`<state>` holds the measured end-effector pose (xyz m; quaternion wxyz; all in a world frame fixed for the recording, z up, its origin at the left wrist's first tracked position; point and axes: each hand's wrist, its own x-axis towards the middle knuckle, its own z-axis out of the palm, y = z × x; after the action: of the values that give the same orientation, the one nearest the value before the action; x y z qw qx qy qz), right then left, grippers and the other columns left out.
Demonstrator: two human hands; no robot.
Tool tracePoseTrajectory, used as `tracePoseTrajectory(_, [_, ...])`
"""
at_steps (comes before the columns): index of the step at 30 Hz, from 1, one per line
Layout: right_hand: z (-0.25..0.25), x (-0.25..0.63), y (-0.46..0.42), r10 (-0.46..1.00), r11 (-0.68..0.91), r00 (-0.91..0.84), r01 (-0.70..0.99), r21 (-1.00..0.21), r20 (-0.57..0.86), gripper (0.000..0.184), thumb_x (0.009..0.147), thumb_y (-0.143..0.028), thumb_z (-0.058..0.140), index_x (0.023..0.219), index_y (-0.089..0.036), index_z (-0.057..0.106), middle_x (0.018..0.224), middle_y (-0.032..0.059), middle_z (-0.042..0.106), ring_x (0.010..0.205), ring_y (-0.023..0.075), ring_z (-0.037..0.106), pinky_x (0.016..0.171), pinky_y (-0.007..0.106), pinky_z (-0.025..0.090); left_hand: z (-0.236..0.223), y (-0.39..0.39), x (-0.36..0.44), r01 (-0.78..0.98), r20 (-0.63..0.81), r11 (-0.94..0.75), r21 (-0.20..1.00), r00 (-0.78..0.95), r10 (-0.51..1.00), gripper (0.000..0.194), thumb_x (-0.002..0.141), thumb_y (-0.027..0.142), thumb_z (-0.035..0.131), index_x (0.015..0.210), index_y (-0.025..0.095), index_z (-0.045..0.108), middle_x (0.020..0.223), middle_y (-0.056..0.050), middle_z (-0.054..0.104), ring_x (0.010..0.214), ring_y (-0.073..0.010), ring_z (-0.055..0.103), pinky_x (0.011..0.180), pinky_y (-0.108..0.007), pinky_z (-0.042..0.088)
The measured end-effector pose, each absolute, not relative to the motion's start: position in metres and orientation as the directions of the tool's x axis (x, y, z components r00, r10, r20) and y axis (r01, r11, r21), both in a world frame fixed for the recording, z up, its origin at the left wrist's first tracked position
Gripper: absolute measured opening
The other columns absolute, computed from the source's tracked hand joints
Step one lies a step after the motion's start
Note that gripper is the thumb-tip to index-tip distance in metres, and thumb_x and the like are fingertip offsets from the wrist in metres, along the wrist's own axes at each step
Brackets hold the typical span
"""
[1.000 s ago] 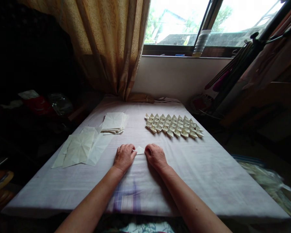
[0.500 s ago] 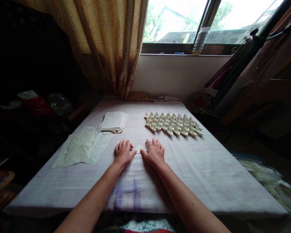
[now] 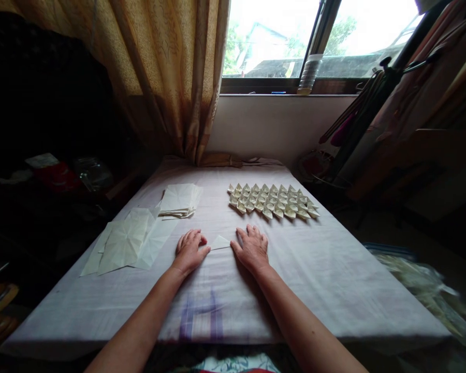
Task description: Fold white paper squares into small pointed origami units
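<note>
A small white folded-paper triangle (image 3: pixel 220 242) lies flat between a person's two thumbs, on a pale lilac cloth-covered table (image 3: pixel 295 295). The left hand (image 3: pixel 189 253) is palm-down, fingers loosely curled, thumb at the triangle's left corner; the right hand (image 3: pixel 251 247) has its fingers spread, thumb at the right corner. Neither pinches it. A second ago both hands gripped its ends; now they have parted, leaving the fold uncovered, apparently just pressed. Beyond the right fingers sit rows of cream pointed paper pieces (image 3: pixel 272 201); beyond the left, a stack of square white sheets (image 3: pixel 177 198).
</note>
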<state>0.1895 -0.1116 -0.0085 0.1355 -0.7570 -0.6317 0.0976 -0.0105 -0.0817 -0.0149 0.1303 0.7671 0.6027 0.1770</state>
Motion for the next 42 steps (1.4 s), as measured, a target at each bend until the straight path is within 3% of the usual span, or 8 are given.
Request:
tracePoseTrajectory(11, [-0.02,0.195,-0.12,0.961,0.164,-0.04,0.88,-0.446,0.274,0.03,0.083,-0.027,0.066,0.113,-0.026,0.07,0.145,0.0104,0.049,0.138,0.029,0.037,0.108,0.045,0.03,-0.016,-0.091,-0.006,0.841,0.186,-0.296,0.453,0.236,0.954,0.014,0.079,0.027,0.066,0.093,0.029,0.068,0.133,-0.003,0.061,0.132,-0.0283,0.045,0.113,-0.055,0.023])
tracePoseTrajectory(19, [-0.015,0.195,-0.122,0.937,0.251,-0.104,0.863,-0.438,0.333,0.017,0.082,-0.015,0.058,0.086,-0.023,0.072,0.136,0.0072,0.059,0.132,0.0267,0.044,0.107,0.043,0.035,-0.014,-0.098,-0.006,0.747,0.37,-0.465,0.474,0.311,0.876,0.013,0.083,0.016,0.059,0.082,0.026,0.067,0.117,-0.002,0.071,0.119,-0.0231,0.058,0.11,-0.047,0.035])
tracePoseTrajectory(22, [-0.017,0.194,-0.122,0.939,0.278,-0.119,0.817,-0.505,0.324,0.025,0.076,-0.009,0.057,0.091,-0.023,0.072,0.137,0.0082,0.058,0.129,0.0255,0.048,0.107,0.042,0.037,-0.014,-0.098,-0.006,0.714,0.442,-0.519,0.47,0.319,0.839,0.016,0.089,0.017,0.052,0.088,0.024,0.066,0.113,-0.004,0.072,0.108,-0.0203,0.065,0.102,-0.039,0.046])
tracePoseTrajectory(25, [-0.021,0.195,-0.121,0.951,0.272,-0.073,0.663,-0.697,0.301,0.032,0.073,-0.006,0.051,0.093,-0.023,0.07,0.132,0.0067,0.061,0.121,0.0219,0.055,0.106,0.039,0.04,-0.015,-0.099,-0.006,0.692,0.499,-0.557,0.46,0.317,0.806,0.02,0.094,0.021,0.046,0.092,0.023,0.066,0.114,-0.006,0.071,0.103,-0.018,0.067,0.094,-0.032,0.052])
tracePoseTrajectory(29, [-0.023,0.199,-0.118,0.963,0.232,0.003,0.504,-0.832,0.271,0.031,0.087,-0.022,0.045,0.113,-0.02,0.062,0.114,0.0085,0.07,0.097,0.0186,0.067,0.089,0.034,0.051,-0.019,-0.1,-0.007,0.672,0.563,-0.6,0.434,0.318,0.763,0.02,0.095,0.023,0.047,0.095,0.024,0.066,0.121,-0.006,0.068,0.102,-0.0169,0.068,0.09,-0.029,0.055])
tracePoseTrajectory(32, [-0.02,0.201,-0.119,0.971,0.236,-0.076,0.431,-0.871,0.225,0.039,0.086,-0.034,0.054,0.122,-0.02,0.058,0.107,0.0072,0.072,0.086,0.0171,0.068,0.078,0.03,0.053,-0.02,-0.101,-0.007,0.649,0.605,-0.642,0.408,0.334,0.723,0.018,0.095,0.023,0.049,0.092,0.023,0.067,0.121,-0.007,0.067,0.102,-0.0172,0.068,0.088,-0.03,0.057])
tracePoseTrajectory(38, [-0.017,0.195,-0.123,0.97,0.178,-0.214,0.285,-0.942,0.118,0.03,0.077,-0.028,0.062,0.105,-0.019,0.068,0.07,-0.0024,0.066,0.057,0.0106,0.056,0.058,0.022,0.046,-0.017,-0.104,-0.004,0.649,0.596,-0.638,0.415,0.336,0.73,0.018,0.095,0.022,0.048,0.092,0.023,0.066,0.12,-0.007,0.068,0.104,-0.0162,0.068,0.088,-0.028,0.056])
tracePoseTrajectory(42, [-0.01,0.193,-0.125,0.962,0.176,-0.25,0.252,-0.952,0.112,0.02,0.08,-0.027,0.057,0.092,-0.019,0.071,0.066,-0.0035,0.061,0.058,0.0098,0.052,0.055,0.019,0.042,-0.015,-0.104,-0.002,0.645,0.584,-0.637,0.421,0.345,0.735,0.019,0.095,0.022,0.047,0.093,0.024,0.066,0.115,-0.006,0.07,0.101,-0.0154,0.068,0.087,-0.026,0.056])
